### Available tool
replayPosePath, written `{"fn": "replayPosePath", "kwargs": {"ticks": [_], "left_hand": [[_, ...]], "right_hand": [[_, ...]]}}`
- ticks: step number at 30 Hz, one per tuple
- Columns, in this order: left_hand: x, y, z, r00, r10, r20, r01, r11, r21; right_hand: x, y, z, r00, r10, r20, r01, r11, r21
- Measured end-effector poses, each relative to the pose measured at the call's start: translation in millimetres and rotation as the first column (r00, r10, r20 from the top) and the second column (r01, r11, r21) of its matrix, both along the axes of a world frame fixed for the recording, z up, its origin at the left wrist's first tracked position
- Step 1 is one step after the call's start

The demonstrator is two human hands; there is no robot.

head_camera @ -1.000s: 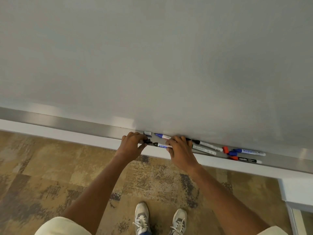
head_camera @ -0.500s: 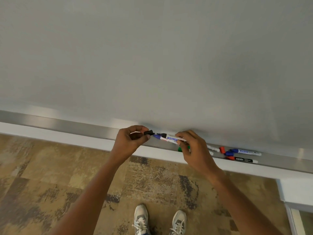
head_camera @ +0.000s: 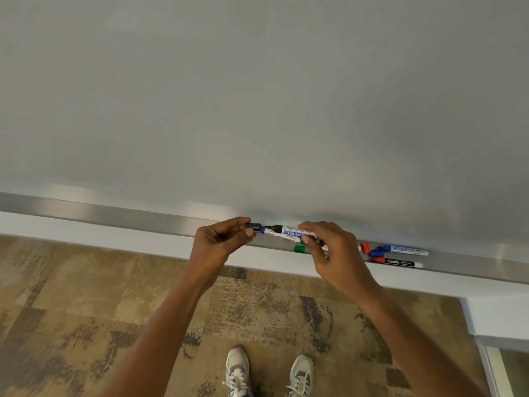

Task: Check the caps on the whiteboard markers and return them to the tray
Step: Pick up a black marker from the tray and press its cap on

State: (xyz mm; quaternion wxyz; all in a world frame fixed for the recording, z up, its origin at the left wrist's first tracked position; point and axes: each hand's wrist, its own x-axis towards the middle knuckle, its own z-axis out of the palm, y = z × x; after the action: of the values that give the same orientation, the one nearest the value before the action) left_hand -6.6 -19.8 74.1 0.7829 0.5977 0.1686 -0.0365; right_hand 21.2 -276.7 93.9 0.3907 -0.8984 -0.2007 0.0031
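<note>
My right hand [head_camera: 326,250] holds a white marker with a blue label [head_camera: 289,231] level above the metal tray [head_camera: 143,217], its black tip bare and pointing left. A small black cap [head_camera: 253,226] is pinched in my left hand [head_camera: 220,242], a short gap from that tip. Just behind the held marker a second marker with a blue end [head_camera: 282,237] shows. A green-capped marker [head_camera: 299,249] lies in the tray under my right hand. Further right lie a loose red cap [head_camera: 364,247], a blue-capped marker [head_camera: 400,249] and a red-capped black marker [head_camera: 396,262].
The whiteboard [head_camera: 257,96] fills the upper view, with the tray running along its lower edge above a white ledge [head_camera: 86,236]. Below are patterned carpet [head_camera: 86,310] and my two shoes [head_camera: 269,371]. A white wall corner [head_camera: 498,316] stands at the lower right.
Both hands rose from the tray. My right hand lifted the blue-label marker and my left lifted the black cap; the two now sit closer together, tip facing cap.
</note>
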Motion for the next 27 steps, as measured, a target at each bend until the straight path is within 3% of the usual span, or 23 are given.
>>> {"fn": "replayPosePath", "kwargs": {"ticks": [10,23,27], "left_hand": [[-6,-9,12,1.000,-0.009,0.021,0.008,0.999,0.042],[-11,-20,7,0.999,-0.031,0.014,0.031,0.999,-0.034],[-11,-23,8,1.000,0.002,-0.009,-0.003,0.990,-0.144]], "right_hand": [[-8,0,10,0.999,0.018,0.026,-0.018,1.000,-0.004],[-16,2,13,0.998,0.047,0.043,-0.046,0.999,-0.021],[-16,3,13,1.000,0.026,0.010,-0.025,0.998,-0.053]]}}
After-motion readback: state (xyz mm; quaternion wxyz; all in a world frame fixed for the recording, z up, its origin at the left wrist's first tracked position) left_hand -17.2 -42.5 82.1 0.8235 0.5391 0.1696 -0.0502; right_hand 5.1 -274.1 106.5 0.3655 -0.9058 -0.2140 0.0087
